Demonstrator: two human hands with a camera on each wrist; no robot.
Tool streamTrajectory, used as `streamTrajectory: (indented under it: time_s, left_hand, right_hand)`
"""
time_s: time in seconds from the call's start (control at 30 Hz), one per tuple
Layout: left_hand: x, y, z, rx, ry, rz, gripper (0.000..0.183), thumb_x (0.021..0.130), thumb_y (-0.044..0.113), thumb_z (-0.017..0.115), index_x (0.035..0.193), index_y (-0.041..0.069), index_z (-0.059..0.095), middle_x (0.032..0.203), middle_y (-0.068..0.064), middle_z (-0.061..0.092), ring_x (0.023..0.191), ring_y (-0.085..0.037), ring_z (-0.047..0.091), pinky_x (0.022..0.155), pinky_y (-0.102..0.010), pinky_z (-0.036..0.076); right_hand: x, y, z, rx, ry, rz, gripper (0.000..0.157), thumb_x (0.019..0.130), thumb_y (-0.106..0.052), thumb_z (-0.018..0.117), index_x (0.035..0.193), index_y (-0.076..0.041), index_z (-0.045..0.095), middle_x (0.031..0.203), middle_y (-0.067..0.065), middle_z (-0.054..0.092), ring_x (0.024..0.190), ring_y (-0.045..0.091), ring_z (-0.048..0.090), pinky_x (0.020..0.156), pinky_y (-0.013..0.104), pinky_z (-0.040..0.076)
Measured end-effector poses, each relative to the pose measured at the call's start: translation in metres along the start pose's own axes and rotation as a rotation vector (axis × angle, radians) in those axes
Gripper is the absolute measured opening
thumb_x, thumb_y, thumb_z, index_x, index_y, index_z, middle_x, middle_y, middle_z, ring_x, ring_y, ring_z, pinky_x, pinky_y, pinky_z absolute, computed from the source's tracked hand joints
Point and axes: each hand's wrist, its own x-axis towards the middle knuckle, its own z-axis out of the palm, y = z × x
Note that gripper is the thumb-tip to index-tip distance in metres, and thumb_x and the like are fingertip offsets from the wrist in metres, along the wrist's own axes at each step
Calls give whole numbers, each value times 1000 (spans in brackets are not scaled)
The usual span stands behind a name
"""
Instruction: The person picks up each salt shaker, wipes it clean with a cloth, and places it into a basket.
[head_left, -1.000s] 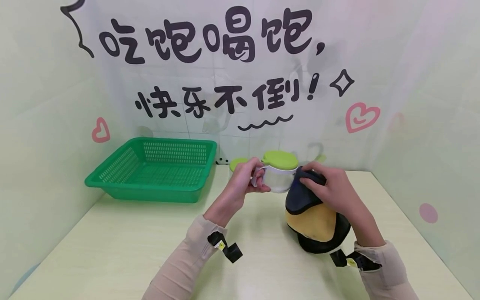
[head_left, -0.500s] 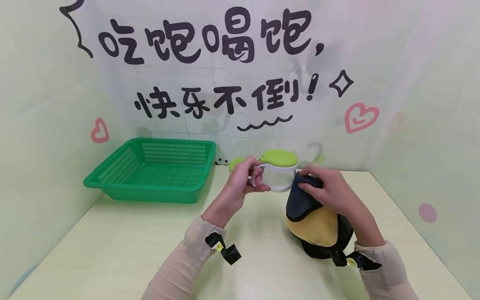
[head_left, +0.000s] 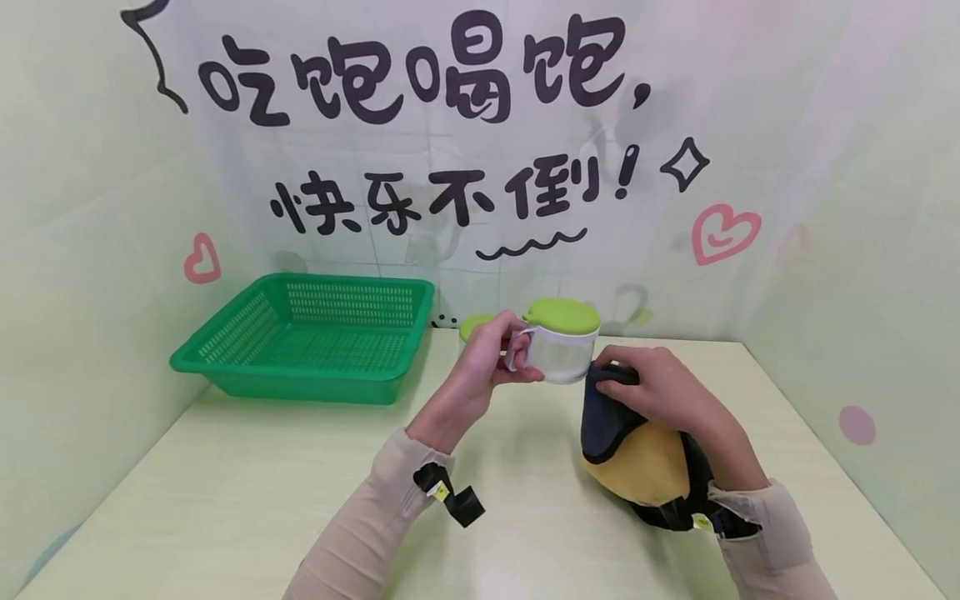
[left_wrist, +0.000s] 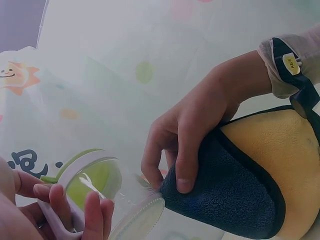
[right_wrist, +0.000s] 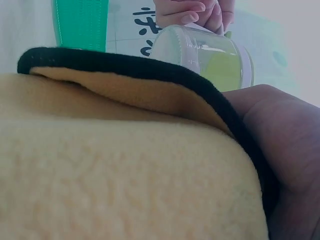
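Black-edged yellow-and-navy plush cloth [head_left: 637,458], pinched in the right hand [head_left: 663,387] and apparently touching the base [left_wrist: 141,218] of the clear, round, green-lidded jar [head_left: 558,357], gripped in the left hand [head_left: 478,358] by its white handle [left_wrist: 55,222]: for wiping, probably best pressed lightly and evenly.

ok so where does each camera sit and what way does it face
Head: worn on the head, facing forward and down at the clear jar, yellow-and-navy cloth and green basket; left grip, right grip and both sleeves show.
Left wrist: worn there, facing the clear jar and cloth; left grip at lower left, right grip beyond.
Right wrist: worn there, facing the cloth up close, jar behind it; part of the right grip at the right edge, left grip at the top.
Shared: head and right wrist views both show the basket.
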Motion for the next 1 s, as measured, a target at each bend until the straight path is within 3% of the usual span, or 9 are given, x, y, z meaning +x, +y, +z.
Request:
streamTrajectory:
  time_s: [0.47,0.6,0.77,1.0]
  left_hand:
    - [4,-1,1,12,-22,-15,28,93,21,47,66,11,46,57,2,43,50,-18,61,65,-31,62]
    - [3,-2,1,19,-32,-16,28,92,20,47,66,11,45,57,2,42,50,-18,61,65,-31,62]
    - [1,-2,1,12,-31,-15,27,92,19,47,66,11,45,56,1,42,49,-18,60,65,-32,62]
    - [0,-2,2,-9,-28,-15,25,93,20,46,69,11,44,58,2,43,49,-17,58,66,-33,63]
  right_hand:
    - [-4,-2,-6,-3,280,-35,17,92,-14,77,108,-14,72,99,7,77,86,22,67,77,43,53]
    - [-4,-2,-6,18,310,-32,16,93,-14,76,108,-13,73,98,8,77,84,23,67,75,42,53]
    - [-1,2,-4,41,236,-7,15,94,-16,75,108,-13,73,102,7,76,89,22,66,80,43,54]
    - [-2,5,-4,26,2,19,15,95,-21,73,109,-16,75,101,1,76,89,18,65,83,41,54]
